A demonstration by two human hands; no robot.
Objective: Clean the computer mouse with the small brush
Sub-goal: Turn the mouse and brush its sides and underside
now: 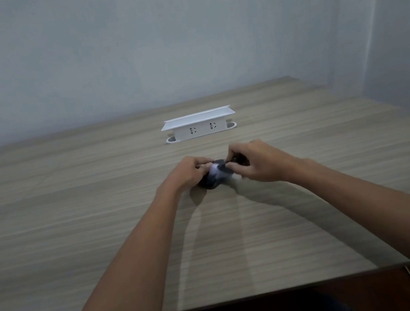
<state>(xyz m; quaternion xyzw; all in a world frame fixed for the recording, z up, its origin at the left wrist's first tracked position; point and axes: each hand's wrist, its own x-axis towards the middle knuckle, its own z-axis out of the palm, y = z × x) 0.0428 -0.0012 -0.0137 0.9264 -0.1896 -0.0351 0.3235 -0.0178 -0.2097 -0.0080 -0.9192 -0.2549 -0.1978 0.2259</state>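
A: Mouse point(212, 180), where's it at & who's got it?

B: Dark body, sitting on the bench point(102, 227), on the near side of the white socket box point(199, 126), a bit apart from it. Left hand point(189, 171) is clamped on its left flank, fingers curled over the top, so it's pinned in place.

A: Right hand?

B: Right hand point(255, 162) is closed around smth dark, prob. the small brush point(230, 166), its working end at the mouse's top. Blurred tho, so bristle contact can't be confirmed. A whitish patch shows at that spot; can't tell if it's glare or part of the brush.

A: So which step?

B: I'd say mid-brushing, working the upper shell nearest the socket box. Can't judge how much is done, no dust visible at this res.

A: Next move needs what?

B: Prob. short light strokes along seams & the wheel, w/ the left hand holding firm so the mouse doesn't skid toward the socket box. Sides and underside likely need the left hand to turn or tip it, then re-grip.

A: Anything else about?

B: Nope, only the socket box, w/ a plain wall behind it.
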